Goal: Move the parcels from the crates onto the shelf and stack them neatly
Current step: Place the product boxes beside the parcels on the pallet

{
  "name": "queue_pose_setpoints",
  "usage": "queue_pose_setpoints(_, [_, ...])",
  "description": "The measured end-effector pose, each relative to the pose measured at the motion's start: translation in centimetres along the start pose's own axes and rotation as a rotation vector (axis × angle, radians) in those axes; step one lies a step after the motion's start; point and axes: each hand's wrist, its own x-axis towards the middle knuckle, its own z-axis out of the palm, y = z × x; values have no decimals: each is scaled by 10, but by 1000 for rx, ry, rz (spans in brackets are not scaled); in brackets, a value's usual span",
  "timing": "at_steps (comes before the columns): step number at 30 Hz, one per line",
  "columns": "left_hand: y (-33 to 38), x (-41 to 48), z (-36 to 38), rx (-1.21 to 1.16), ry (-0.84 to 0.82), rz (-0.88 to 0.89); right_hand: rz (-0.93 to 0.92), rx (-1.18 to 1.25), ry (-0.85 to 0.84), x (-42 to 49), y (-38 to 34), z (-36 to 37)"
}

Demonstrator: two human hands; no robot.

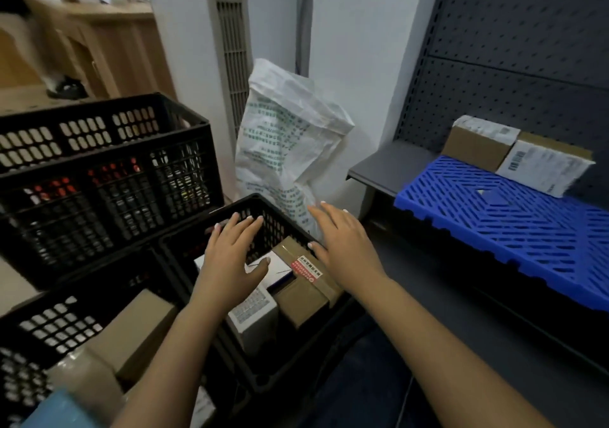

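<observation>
Both hands are over the small black crate [284, 227] in the middle. The left hand [230, 256] is flat with its fingers spread apart, and it holds nothing. The right hand [342, 246] is also flat with its fingers apart and holds nothing. I cannot tell if either hand touches a parcel.

Under the hands, inside the crate, a brown box [304, 291] with a red and white sticker sits just beside a white box [253, 312] with a label.

Another black crate [56, 325] at the bottom left holds a brown parcel [138, 325] and a taped parcel [85, 378]. A big black crate [99, 177] stands behind them. A white sack [286, 144] leans on the wall.

On the right is the grey shelf [389, 164] with a blue plastic mat [494, 220] on it. Two parcels are at the back of the mat, side by side and touching: a brown carton [478, 146] and a white labelled carton [543, 169].
</observation>
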Motion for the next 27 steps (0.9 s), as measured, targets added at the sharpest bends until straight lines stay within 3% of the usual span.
queue_pose_setpoints(12, [-52, -6, 36, 36, -131, -185, -71, 43, -196, 45, -3, 77])
queue_pose_setpoints(21, [-82, 2, 100, 88, -334, -433, -199, -23, -556, 88, 22, 157])
queue_pose_setpoints(27, [-97, -10, 132, 229, -388, -450, -239, -1, -774, 100, 36, 207])
